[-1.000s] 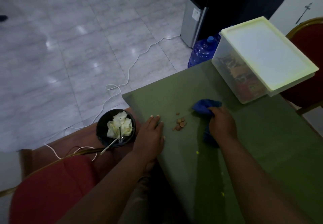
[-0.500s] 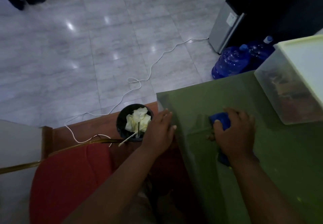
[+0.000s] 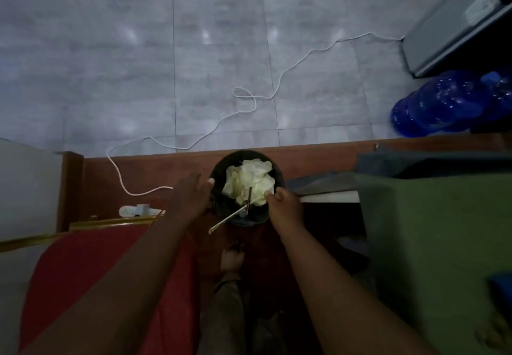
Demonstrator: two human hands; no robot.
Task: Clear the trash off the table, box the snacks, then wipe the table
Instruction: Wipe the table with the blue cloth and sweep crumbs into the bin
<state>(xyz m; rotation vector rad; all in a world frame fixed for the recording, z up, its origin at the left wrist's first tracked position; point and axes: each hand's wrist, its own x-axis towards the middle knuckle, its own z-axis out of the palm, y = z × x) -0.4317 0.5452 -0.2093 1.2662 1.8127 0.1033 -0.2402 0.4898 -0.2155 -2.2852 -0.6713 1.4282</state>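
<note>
Both hands leave the table and go to the bin (image 3: pixel 243 216) at frame center. Left hand (image 3: pixel 191 198) is spread on its rim; right hand (image 3: pixel 285 205) pinches crumbs over it, probably to drop them. Cloth (image 3: pixel 500 285) sits lower right on the table (image 3: pixel 432 243).

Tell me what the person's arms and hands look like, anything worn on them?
Both forearms are bare as far as the frame shows: no sleeves, watch, bracelets or gloves visible. The left hand and right hand show no rings that can be made out, though the lighting is dim.

I see both forearms bare and sleeveless, left hand (image 3: pixel 191 196), right hand (image 3: pixel 285 206), dull grey-brown trouser leg (image 3: pixel 224 313), bare foot (image 3: pixel 232 259).
</note>
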